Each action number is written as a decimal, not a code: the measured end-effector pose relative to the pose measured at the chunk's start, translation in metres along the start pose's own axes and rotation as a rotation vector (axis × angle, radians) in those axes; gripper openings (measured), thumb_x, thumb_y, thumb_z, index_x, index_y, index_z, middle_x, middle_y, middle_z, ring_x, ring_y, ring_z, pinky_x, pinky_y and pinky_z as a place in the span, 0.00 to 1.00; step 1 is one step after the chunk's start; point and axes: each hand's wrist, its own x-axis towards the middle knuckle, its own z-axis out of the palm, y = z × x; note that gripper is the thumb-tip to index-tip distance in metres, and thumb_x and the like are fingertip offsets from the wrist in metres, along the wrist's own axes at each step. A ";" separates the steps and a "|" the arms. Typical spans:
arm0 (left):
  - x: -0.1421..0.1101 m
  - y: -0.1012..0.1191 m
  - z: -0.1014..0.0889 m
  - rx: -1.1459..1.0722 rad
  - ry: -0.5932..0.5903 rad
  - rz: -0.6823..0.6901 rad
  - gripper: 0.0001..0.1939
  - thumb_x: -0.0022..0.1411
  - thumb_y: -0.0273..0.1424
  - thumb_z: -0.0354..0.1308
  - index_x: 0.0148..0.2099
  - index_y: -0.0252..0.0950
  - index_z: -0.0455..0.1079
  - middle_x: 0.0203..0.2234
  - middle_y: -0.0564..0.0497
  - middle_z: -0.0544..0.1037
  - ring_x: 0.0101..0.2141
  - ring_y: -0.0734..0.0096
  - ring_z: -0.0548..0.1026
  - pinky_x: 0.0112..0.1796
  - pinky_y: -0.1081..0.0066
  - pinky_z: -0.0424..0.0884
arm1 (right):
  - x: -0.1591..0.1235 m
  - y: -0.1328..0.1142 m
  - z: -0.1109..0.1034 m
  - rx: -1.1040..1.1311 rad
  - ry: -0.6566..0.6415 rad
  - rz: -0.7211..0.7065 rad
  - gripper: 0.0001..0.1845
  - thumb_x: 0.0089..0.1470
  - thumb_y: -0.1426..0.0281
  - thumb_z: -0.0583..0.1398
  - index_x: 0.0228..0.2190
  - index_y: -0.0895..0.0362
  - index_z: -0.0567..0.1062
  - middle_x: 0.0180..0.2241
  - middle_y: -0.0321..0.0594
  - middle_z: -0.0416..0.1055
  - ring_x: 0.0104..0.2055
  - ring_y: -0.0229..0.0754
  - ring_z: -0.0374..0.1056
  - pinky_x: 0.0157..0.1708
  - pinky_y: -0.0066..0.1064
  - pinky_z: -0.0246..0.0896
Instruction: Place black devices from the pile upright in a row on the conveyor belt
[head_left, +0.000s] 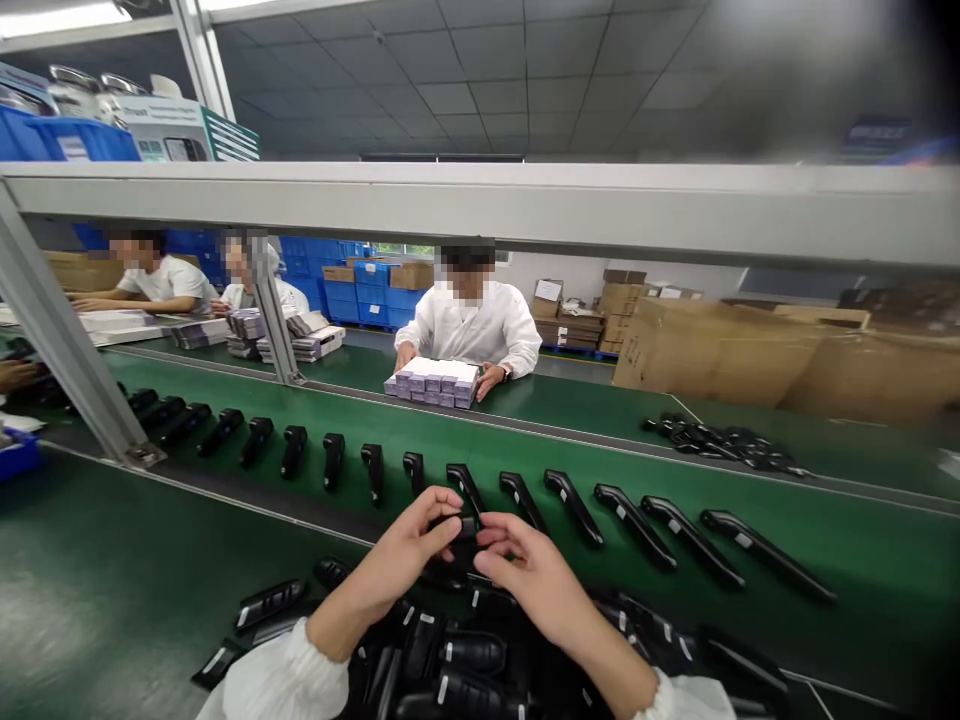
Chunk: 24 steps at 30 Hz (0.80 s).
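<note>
Holding a black device (pixel 466 528) between thumb and fingers of the left hand (pixel 420 535), over the near edge of a green belt (pixel 862 540). Curled close on the other side with the right hand (pixel 529 565); cannot tell whether gripping or merely alongside. Crowded below by a loose heap of black pieces (pixel 476 650) on the worktop (pixel 142 570), partly hidden by the forearms (pixel 360 595). Lined up beyond, along the belt: a row of similar devices (pixel 574 505). Barred across by a pale metal beam (pixel 480 205), with a leaning post (pixel 75 330) at left. Seen beneath the beam: a co-worker (pixel 465 340) in white, at a block of small purple-and-white boxes (pixel 435 383); to the right, tangled dark cables (pixel 724 442) near a large brown cardboard box (pixel 697 350). Made, apparently, of smooth, glossy plastic, long-bodied with bent heads, many with pale rectangular labels. Gathered softly at the cuffs: white sleeves (pixel 277 680).
</note>
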 end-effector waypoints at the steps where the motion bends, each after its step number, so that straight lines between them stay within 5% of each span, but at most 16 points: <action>1: 0.000 -0.001 0.009 -0.065 -0.031 0.009 0.14 0.65 0.41 0.54 0.49 0.41 0.61 0.42 0.52 0.67 0.38 0.70 0.68 0.41 0.69 0.68 | -0.002 -0.002 0.008 0.083 0.024 0.003 0.25 0.49 0.61 0.66 0.47 0.56 0.73 0.42 0.42 0.73 0.40 0.42 0.69 0.37 0.31 0.66; 6: -0.004 -0.009 0.034 -0.191 -0.081 0.049 0.14 0.66 0.42 0.53 0.50 0.43 0.60 0.44 0.50 0.65 0.47 0.65 0.67 0.48 0.64 0.68 | -0.008 -0.003 0.013 0.385 0.204 0.003 0.20 0.44 0.63 0.70 0.39 0.56 0.75 0.36 0.38 0.73 0.36 0.39 0.67 0.36 0.29 0.64; 10: -0.004 -0.012 0.037 -0.013 -0.085 0.087 0.12 0.63 0.39 0.58 0.46 0.43 0.62 0.39 0.53 0.65 0.45 0.66 0.67 0.46 0.66 0.67 | -0.015 0.002 -0.006 0.251 0.082 0.070 0.18 0.40 0.70 0.71 0.36 0.57 0.77 0.34 0.38 0.73 0.37 0.40 0.67 0.40 0.31 0.63; 14: -0.002 -0.018 0.052 -0.158 0.075 0.066 0.11 0.63 0.42 0.56 0.40 0.41 0.62 0.37 0.53 0.65 0.43 0.66 0.67 0.45 0.67 0.69 | -0.023 0.011 -0.002 0.543 0.160 0.054 0.25 0.36 0.73 0.72 0.40 0.54 0.76 0.34 0.34 0.70 0.36 0.36 0.65 0.40 0.28 0.61; 17: -0.003 -0.024 0.061 -0.099 0.104 0.029 0.13 0.64 0.44 0.53 0.38 0.40 0.61 0.35 0.53 0.66 0.41 0.65 0.68 0.44 0.66 0.70 | -0.023 0.019 0.004 0.756 0.287 0.033 0.20 0.38 0.69 0.72 0.36 0.53 0.75 0.32 0.33 0.67 0.34 0.35 0.64 0.38 0.27 0.61; 20: -0.003 -0.028 0.049 0.352 0.035 0.131 0.10 0.65 0.39 0.51 0.45 0.42 0.65 0.44 0.49 0.70 0.48 0.60 0.67 0.50 0.61 0.67 | -0.016 0.024 -0.021 0.528 0.381 0.012 0.17 0.42 0.65 0.70 0.37 0.53 0.76 0.33 0.35 0.68 0.35 0.38 0.64 0.35 0.28 0.60; 24: -0.002 -0.030 0.020 0.961 -0.083 0.107 0.21 0.63 0.28 0.48 0.57 0.45 0.66 0.56 0.46 0.66 0.56 0.51 0.63 0.52 0.53 0.66 | -0.006 0.036 -0.090 -0.117 0.481 -0.059 0.18 0.49 0.66 0.63 0.43 0.55 0.76 0.37 0.40 0.71 0.38 0.42 0.66 0.40 0.32 0.62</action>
